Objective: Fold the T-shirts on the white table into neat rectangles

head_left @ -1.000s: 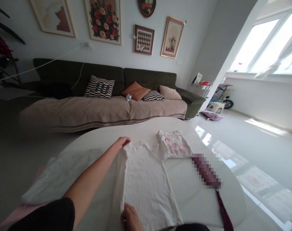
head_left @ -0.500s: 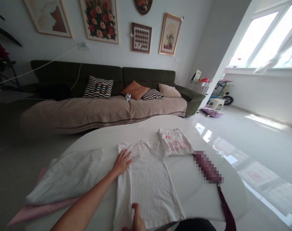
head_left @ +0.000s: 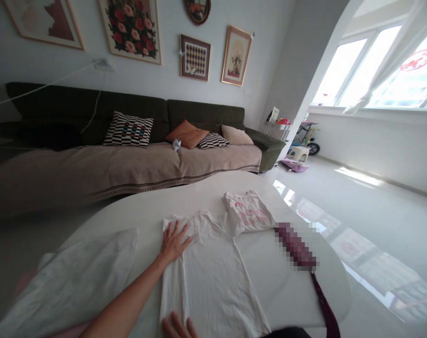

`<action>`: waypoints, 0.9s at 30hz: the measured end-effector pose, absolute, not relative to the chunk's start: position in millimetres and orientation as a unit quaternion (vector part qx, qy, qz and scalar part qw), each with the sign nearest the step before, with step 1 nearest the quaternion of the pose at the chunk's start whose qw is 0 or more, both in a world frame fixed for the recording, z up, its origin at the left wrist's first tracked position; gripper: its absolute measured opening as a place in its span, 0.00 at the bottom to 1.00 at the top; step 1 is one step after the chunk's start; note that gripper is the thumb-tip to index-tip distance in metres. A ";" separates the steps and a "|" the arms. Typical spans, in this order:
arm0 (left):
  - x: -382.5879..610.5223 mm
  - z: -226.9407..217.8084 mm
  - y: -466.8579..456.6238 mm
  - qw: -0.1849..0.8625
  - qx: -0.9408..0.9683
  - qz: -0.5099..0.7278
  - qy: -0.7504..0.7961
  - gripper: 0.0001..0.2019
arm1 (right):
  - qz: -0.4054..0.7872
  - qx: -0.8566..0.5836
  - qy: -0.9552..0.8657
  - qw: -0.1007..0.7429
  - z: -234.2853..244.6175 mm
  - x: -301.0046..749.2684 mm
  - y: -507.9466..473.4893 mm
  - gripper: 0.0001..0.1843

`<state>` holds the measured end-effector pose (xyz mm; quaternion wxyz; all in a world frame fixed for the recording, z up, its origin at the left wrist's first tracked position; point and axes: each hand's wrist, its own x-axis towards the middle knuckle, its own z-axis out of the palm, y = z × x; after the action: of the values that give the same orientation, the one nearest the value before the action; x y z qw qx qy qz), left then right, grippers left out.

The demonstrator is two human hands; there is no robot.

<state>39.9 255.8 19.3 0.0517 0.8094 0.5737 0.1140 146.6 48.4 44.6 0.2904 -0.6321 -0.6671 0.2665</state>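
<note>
A white T-shirt [head_left: 216,277] lies spread on the white table [head_left: 259,267], with its left side folded inward in a long strip. My left hand [head_left: 174,241] rests flat on the shirt's upper left part, fingers spread. At the bottom edge of the view, my right hand [head_left: 181,326] lies on the lower part of the folded strip. Its visible fingers are apart, and the rest of it is out of view. A folded white T-shirt with pink print [head_left: 250,213] sits beyond the spread shirt, touching its right sleeve.
A pale grey cloth [head_left: 82,277] lies at the table's left, over a pink cloth. On the right, a dark red pixelated item [head_left: 296,246] has a strap hanging near the table edge. Behind the table stands a green sofa [head_left: 206,110] with cushions.
My right hand has moved left from the shirt's middle onto the folded strip, its fingers now spread. My left hand stays on the upper left part. The view has turned slightly right.
</note>
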 end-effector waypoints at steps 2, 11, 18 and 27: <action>38.7 16.6 255.0 0.044 0.812 0.127 0.568 0.29 | 0.232 -0.698 -0.596 0.321 62.7 192.7 78.5 0.21; 36.5 31.1 245.3 0.082 0.851 0.127 0.502 0.21 | 0.165 -0.838 -0.393 0.341 81.6 344.7 218.1 0.21; 36.1 30.7 245.1 0.104 0.850 0.138 0.498 0.20 | 0.135 -0.777 -0.457 0.411 90.6 295.0 229.5 0.14; 30.2 26.1 248.5 0.173 0.825 0.166 0.511 0.14 | 0.161 -0.540 -0.746 0.355 111.4 157.3 161.6 0.24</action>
<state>30.2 248.5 26.1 0.1733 0.8252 0.5114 0.1656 157.3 161.6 111.4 0.3551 -0.5400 -0.7458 0.1613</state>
